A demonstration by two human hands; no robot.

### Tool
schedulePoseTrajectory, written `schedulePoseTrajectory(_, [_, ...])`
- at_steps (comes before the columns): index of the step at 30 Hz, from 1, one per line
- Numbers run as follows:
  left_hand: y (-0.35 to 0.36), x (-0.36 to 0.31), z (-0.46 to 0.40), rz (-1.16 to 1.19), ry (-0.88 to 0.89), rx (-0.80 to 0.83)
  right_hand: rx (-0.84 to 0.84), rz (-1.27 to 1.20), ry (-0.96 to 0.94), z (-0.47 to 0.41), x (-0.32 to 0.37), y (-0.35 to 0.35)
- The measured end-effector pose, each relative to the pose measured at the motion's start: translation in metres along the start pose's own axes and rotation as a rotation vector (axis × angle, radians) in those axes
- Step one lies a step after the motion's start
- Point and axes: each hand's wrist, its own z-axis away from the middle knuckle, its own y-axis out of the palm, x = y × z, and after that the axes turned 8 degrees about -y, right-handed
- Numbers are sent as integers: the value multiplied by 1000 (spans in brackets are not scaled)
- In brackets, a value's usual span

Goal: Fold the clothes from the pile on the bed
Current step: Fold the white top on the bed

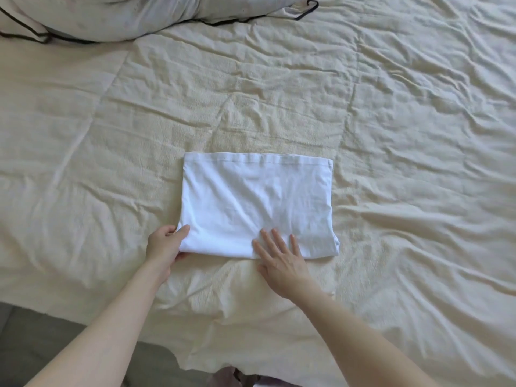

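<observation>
The left hand (pixel 167 244) closes its grip on the near left corner of a folded white garment (pixel 251 202), thumb on top and fingers tucked beneath the edge. The garment lies as a flat rectangle on the wrinkled cream bedspread (pixel 405 135), stretching away from that grip toward a pillow (pixel 111 15) at the far left. To the right of that grip, the right hand (pixel 279 255) rests open, fingers spread flat on the garment's near edge, gripping nothing.
</observation>
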Motion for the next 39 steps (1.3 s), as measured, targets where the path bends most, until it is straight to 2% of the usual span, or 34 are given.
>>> schedulePoseTrajectory(3, [9, -3, 16, -54, 109, -59, 15, -193, -5, -1, 4, -9])
schedulePoseTrajectory(4, [13, -6, 22, -105, 162, -86, -23, -367, 22, -1, 6, -15])
schedulePoseTrajectory(8, [45, -28, 56, -308, 457, -166, -216, -1418, 321, 15, -7, -44])
schedulePoseTrajectory(10, [72, -37, 78, -356, 576, -125, -324, -1764, 404, 26, -23, -48])
schedulePoseTrajectory(12, [106, -34, 97, -437, 677, -42, -467, -1955, 481, 37, -40, -48])
schedulePoseTrajectory(14, [139, -21, 111, -576, 744, 133, -582, -2007, 547, 45, -55, -47])
schedulePoseTrajectory(16, [164, -2, 115, -756, 707, 330, -636, -1987, 613, 52, -66, -43])
schedulePoseTrajectory(18, [174, 21, 110, -950, 686, 395, -621, -1902, 650, 55, -75, -37])
schedulePoseTrajectory(21, [160, 43, 96, -1126, 821, 250, -540, -1712, 631, 52, -80, -31])
schedulePoseTrajectory(23, [145, 50, 88, -1151, 915, 134, -488, -1560, 640, 46, -81, -32])
schedulePoseTrajectory(25, [132, 52, 79, -1175, 934, 84, -462, -1411, 649, 39, -80, -36])
schedulePoseTrajectory(28, [122, 55, 71, -1259, 921, 98, -541, -1224, 604, 38, -75, -42])
schedulePoseTrajectory(31, [122, 57, 73, -1302, 984, 126, -662, -1127, 574, 49, -73, -39])
schedulePoseTrajectory(35, [127, 58, 73, -1378, 1103, 42, -665, -1190, 662, 62, -83, -24])
schedulePoseTrajectory(39, [128, 59, 66, -1422, 1076, 43, -585, -1334, 716, 60, -93, -17])
